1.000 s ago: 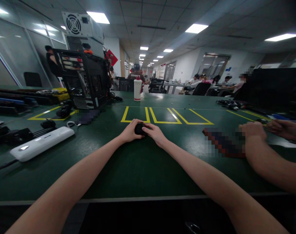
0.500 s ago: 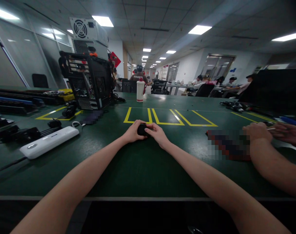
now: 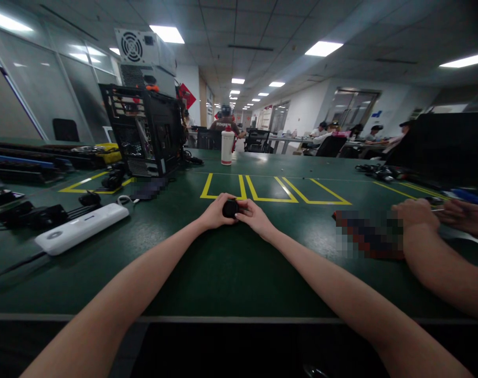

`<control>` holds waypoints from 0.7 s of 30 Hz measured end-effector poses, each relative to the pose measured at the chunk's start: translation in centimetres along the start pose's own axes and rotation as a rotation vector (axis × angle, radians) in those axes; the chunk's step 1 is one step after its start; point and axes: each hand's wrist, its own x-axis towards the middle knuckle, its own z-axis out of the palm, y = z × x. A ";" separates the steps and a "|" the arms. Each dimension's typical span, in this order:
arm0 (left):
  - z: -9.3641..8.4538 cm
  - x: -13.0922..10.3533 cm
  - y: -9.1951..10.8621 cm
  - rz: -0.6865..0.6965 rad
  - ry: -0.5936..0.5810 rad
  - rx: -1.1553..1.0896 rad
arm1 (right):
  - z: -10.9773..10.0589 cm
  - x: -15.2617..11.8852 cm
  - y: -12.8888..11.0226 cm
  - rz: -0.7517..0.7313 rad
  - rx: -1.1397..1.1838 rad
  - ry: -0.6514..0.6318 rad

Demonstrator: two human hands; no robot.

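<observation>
Between my hands is a small round black object (image 3: 230, 209), too dark to tell its kind. My left hand (image 3: 216, 212) wraps round its left side, with the thumb below and the fingers over the top. On the other side, my right hand (image 3: 256, 217) grips the object's right edge with thumb and fingertips. Both hands are low over the green table (image 3: 223, 273), just in front of the yellow taped outlines (image 3: 268, 200). The object's underside and back are hidden.
A white power strip (image 3: 83, 228) and black adapters (image 3: 45, 215) lie to the left. Behind them stands an open computer case (image 3: 144, 131). A white bottle (image 3: 227, 147) stands ahead. At right are a co-worker's hand (image 3: 417, 216) and a pixelated item (image 3: 367, 236).
My right thumb has moved off the black object's front toward its right edge, so more of its round face shows. The left hand stays nearly where it was.
</observation>
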 end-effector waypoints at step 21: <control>0.1 0.1 0.1 -0.022 0.003 0.002 | 0.0 0.2 0.2 -0.043 -0.094 0.046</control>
